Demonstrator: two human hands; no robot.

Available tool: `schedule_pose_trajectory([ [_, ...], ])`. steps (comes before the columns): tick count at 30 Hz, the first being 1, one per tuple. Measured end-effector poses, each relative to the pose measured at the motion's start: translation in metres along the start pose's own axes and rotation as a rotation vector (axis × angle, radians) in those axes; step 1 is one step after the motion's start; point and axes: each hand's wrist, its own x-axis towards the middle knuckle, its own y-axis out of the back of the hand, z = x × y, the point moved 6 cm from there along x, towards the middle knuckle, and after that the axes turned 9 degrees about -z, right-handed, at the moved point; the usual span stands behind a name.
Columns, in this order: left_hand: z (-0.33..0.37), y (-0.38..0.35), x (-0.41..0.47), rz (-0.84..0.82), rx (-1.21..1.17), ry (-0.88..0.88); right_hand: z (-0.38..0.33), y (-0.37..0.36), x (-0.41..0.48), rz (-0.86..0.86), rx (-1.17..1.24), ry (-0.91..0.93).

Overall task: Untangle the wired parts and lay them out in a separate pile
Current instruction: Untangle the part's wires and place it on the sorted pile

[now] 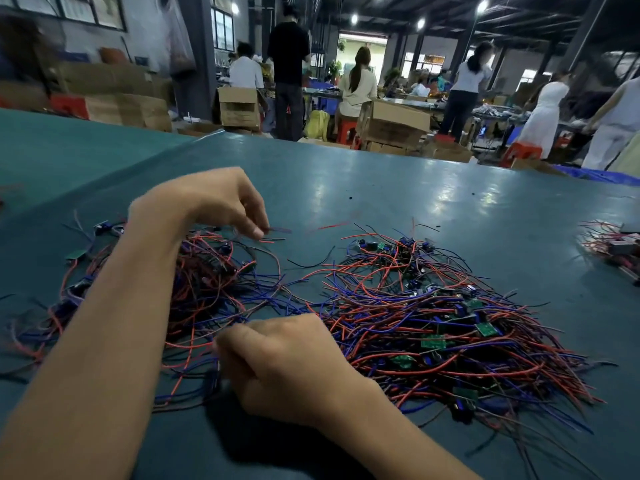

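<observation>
Two heaps of red, blue and black wires with small green boards lie on the teal table point(398, 188). The tangled heap point(214, 282) sits left of centre, partly hidden under my left forearm. The larger heap point(443, 323) spreads out to the right. My left hand point(214, 199) hovers over the far edge of the tangled heap, its thumb and fingers pinching a thin wire end point(277, 231). My right hand point(277, 362) rests at the near side between both heaps, fingers curled round a few wires at its left edge.
A third, smaller clump of red wires and parts point(613, 244) lies at the table's right edge. Loose wires point(325, 226) lie between the heaps. Beyond the far table edge stand cardboard boxes point(394, 126), red stools and several people at other benches.
</observation>
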Motion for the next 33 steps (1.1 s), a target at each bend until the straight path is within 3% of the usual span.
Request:
schedule_pose_trajectory([
  [3, 0.015, 0.019, -0.014, 0.112, -0.058, -0.109, 0.013, 0.027, -0.001, 0.268, 0.052, -0.091],
  [6, 0.029, 0.030, -0.027, 0.187, -0.109, -0.207, 0.048, 0.059, 0.003, 0.465, 0.267, -0.321],
  [9, 0.045, 0.041, -0.039, 0.300, -0.170, -0.318, 0.088, 0.074, 0.021, 0.337, 0.474, -0.558],
  [11, 0.056, 0.046, -0.044, 0.358, -0.194, -0.373, 0.099, 0.077, 0.036, 0.219, 0.549, -0.615],
  [18, 0.086, 0.049, -0.053, 0.503, -0.328, -0.527, 0.110, 0.088, 0.056, 0.139, 0.865, -0.553],
  [21, 0.095, 0.044, -0.050, 0.462, -0.394, -0.542, 0.115, 0.102, 0.051, 0.132, 0.889, -0.534],
  [25, 0.096, 0.029, -0.036, 0.370, -0.442, -0.403, 0.126, 0.132, 0.042, 0.185, 0.975, -0.517],
  [28, 0.097, 0.011, -0.027, 0.179, -0.538, -0.335, 0.135, 0.151, 0.032, 0.259, 1.074, -0.491],
  [33, 0.114, -0.006, -0.025, -0.050, -0.663, -0.467, 0.146, 0.157, 0.019, 0.268, 1.122, -0.521],
])
